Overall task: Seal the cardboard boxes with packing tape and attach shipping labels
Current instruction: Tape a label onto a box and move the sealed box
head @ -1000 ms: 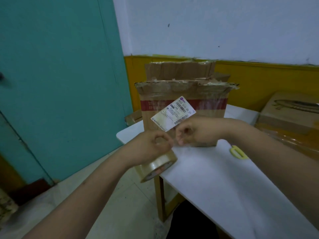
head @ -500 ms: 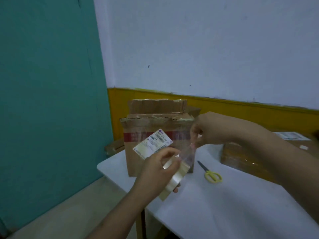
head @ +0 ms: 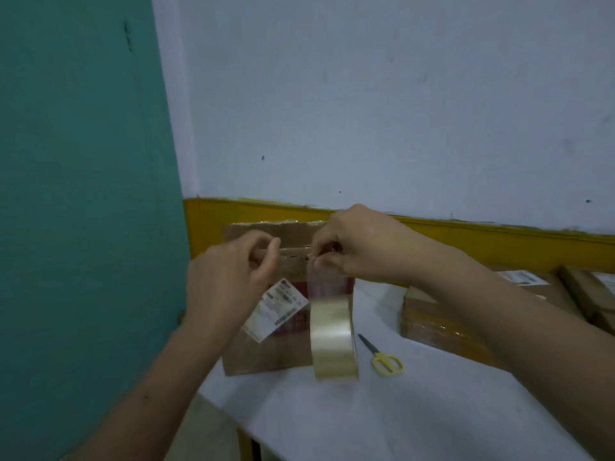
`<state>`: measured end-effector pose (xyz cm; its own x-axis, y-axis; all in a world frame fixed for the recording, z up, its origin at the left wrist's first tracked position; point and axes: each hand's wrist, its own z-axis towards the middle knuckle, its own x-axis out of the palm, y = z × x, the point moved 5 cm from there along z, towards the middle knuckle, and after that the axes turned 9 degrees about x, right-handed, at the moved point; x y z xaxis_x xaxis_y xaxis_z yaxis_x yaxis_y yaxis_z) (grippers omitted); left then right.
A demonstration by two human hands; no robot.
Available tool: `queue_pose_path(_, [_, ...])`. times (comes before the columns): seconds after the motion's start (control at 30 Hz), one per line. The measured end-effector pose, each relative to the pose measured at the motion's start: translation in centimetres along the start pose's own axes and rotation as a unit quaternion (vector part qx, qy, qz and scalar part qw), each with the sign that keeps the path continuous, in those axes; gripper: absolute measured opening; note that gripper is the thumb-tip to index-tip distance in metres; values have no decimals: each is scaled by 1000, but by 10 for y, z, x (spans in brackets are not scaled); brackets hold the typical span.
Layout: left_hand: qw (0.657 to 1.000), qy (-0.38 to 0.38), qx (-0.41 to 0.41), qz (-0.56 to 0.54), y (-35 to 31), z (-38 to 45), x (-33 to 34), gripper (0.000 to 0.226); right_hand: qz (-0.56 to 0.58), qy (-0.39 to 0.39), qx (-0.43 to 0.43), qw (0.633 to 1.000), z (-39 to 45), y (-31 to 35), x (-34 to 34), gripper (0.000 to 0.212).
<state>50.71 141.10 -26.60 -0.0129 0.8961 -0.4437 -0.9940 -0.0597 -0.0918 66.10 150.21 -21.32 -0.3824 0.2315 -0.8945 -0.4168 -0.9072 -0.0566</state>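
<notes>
Worktop (head: 382, 420): white, pale surface; its near-left corner lies below the left forearm, with floor (head: 199, 430) showing past that edge. Room: teal wall (head: 83, 194) left of the left hand; white wall (head: 382, 94) above both hands, with a yellow band (head: 499, 241) along its base behind the right wrist. Cardboard box (head: 266, 354): upright on the worktop, directly behind and below both hands, near the left edge. Left hand (head: 229, 281): fingers curled, pinching a shipping label (head: 278, 309) that hangs against the box front. Right hand (head: 352, 244): pinching the free end of clear tape at the box top; tape roll (head: 332, 341) dangles below it. Scissors (head: 384, 357): yellow-handled, flat on the worktop below the right wrist. Further boxes (head: 432, 327): beyond the right forearm. Bare worktop lies under both forearms.
</notes>
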Motion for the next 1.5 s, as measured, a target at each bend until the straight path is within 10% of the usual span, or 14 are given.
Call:
queue_pose_path(0.27, [891,453,31,-8,-2,24,97,41,-9,-13,-20,1000,2,-4,11,21])
queue_pose_path(0.8, [947,318,34,28,37,19,146,48,124,53,-16,991,10,-30,59,10])
queue_pose_path(1.27, [895,419,-6,-152,46,16,144,13,88,56,66,992,100,-62,94,14])
queue_pose_path(1.5, [875,410,-94,-239,48,20,143,53,123,73,84,986,111,-83,114,15])
